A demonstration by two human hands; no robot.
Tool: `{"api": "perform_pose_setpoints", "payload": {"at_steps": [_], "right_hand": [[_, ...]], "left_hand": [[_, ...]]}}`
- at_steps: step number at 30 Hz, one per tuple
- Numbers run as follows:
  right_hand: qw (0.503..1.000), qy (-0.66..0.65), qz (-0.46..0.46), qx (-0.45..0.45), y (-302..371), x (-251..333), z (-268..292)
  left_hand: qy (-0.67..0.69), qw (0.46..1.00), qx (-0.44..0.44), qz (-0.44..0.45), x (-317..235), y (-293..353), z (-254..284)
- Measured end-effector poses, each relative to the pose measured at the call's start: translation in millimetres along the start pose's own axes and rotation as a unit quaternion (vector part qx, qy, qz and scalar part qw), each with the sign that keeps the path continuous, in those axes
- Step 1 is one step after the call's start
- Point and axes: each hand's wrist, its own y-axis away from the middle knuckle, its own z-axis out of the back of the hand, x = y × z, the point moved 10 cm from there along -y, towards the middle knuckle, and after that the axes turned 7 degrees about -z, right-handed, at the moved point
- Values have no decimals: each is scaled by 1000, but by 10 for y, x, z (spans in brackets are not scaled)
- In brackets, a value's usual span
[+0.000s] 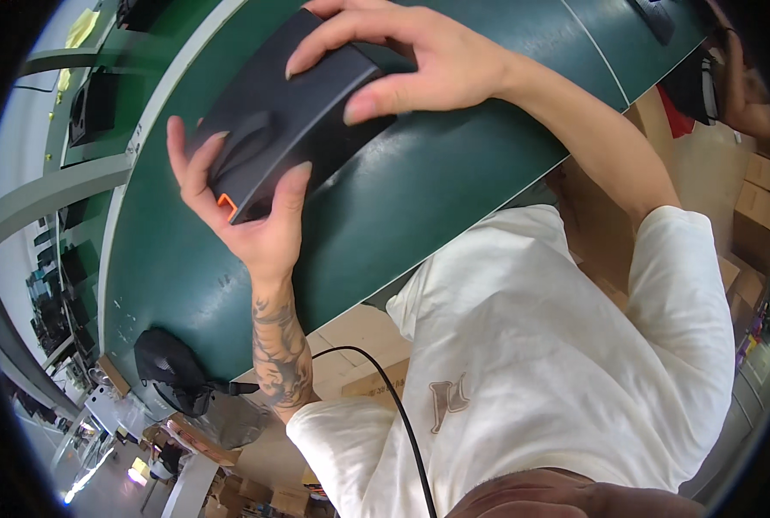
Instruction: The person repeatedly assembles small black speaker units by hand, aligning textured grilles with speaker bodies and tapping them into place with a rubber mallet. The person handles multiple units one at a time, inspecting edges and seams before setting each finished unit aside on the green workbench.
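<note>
A long, black, box-shaped case (277,116) is held tilted over the green worktable. Its near end, by my left palm, shows a small orange edge piece (227,205). My left hand (259,220) grips that end, thumb on the near side and fingers round the far side. At the opposite end my right hand (411,60) spans the case, with fingers on its top face and thumb along the near edge. A dark loop-like shape (245,138) shows on the top face by my left fingers; I cannot tell whether it is a part or a reflection. The underside is hidden.
The green worktable (385,207) runs diagonally under the case. A black bag (171,371) sits at its left end. Grey frame bars (57,197) stand on the left. A black cable (393,388) hangs near my body. Another person's arm (739,86) is at far right, above cardboard boxes (758,194).
</note>
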Motion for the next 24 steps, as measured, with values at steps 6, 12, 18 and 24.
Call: {"api": "perform_pose_setpoints", "payload": {"at_steps": [6,12,18,24], "right_hand": [[996,84,5,-31,25,141,64],[960,-170,-222,32,-170,-62,-153],[975,193,-35,-102,-202,37,456],[870,473,-136,38,134,-438,883]], "left_hand": [[1,1000,-21,-5,-3,-103,13],[162,940,-40,297,339,-58,149],[233,892,-117,369,771,39,220],[171,919,-160,315,710,2,248]]}}
